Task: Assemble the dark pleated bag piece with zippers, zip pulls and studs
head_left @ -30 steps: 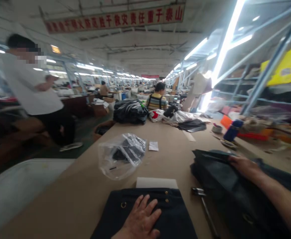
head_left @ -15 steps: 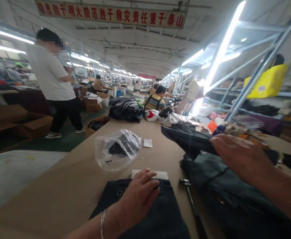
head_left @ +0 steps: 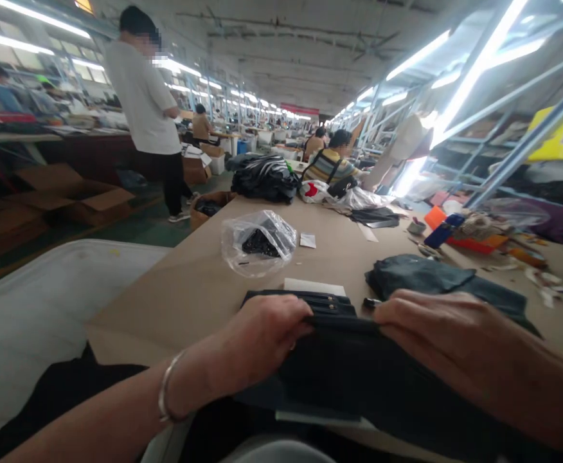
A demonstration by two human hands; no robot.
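Dark cloth (head_left: 349, 366) is pinched in the left hand (head_left: 265, 337) and right hand (head_left: 436, 331), apparently being positioned; squaring it calls for even tension.

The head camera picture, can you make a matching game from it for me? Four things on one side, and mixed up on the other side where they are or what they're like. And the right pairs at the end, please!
Things:
1. Left hand
2. Plastic bag
3. Dark fabric
4. Yellow bag

Clues:
A. Its edge is gripped on both sides, one side by the right hand
B. At the picture's right edge, crossed by a slanted bar
C. Has a bracelet at its wrist
D. See-through, lying on the table

Right pairs: 1-C, 2-D, 3-A, 4-B
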